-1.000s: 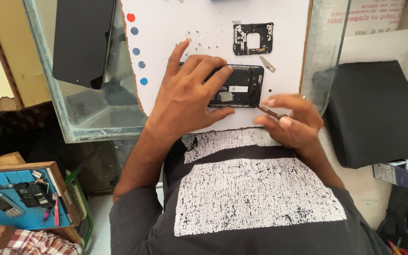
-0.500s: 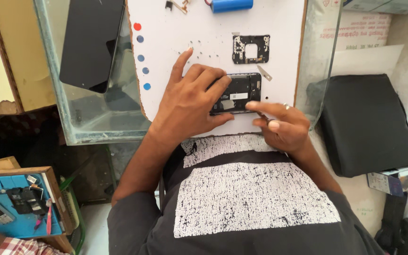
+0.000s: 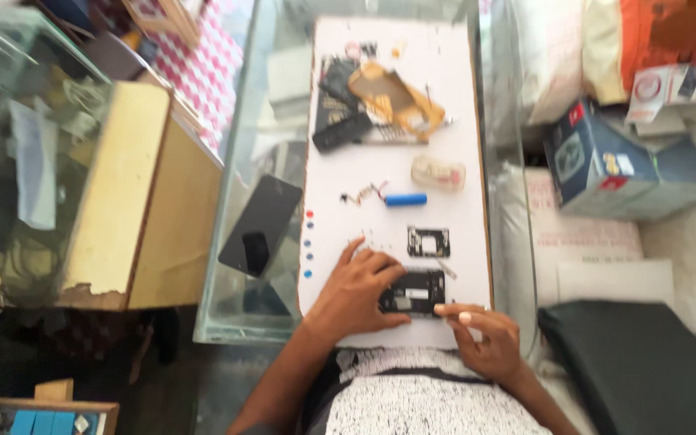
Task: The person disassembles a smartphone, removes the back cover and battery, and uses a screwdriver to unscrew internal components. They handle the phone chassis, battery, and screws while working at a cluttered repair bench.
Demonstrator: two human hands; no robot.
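Packages: a blue box point(image 3: 606, 165) with a red patch lies on its side to the right of the counter; behind it, a white-and-red carton point(image 3: 674, 84) sits against an orange bag point(image 3: 646, 32). A flat white printed packet point(image 3: 586, 238) lies below the blue box, and a black case point(image 3: 646, 370) fills the lower right corner.

Surface: a white mat point(image 3: 396, 161) with a column of red and blue dots along its left edge covers a glass counter point(image 3: 239, 185). A black phone point(image 3: 261, 225) rests on the glass, left of the mat. A wooden cabinet point(image 3: 138, 201) stands further left. The view is blurred.

Work: the opened phone point(image 3: 414, 292) lies near the mat's front edge. The left hand point(image 3: 356, 294) presses on it, fingers spread flat. The right hand point(image 3: 485, 334) is at its right end, fingers curled; whether they pinch a tool cannot be told. A black plate point(image 3: 428, 241) lies just behind the phone, a blue cylinder point(image 3: 406, 199) further back.
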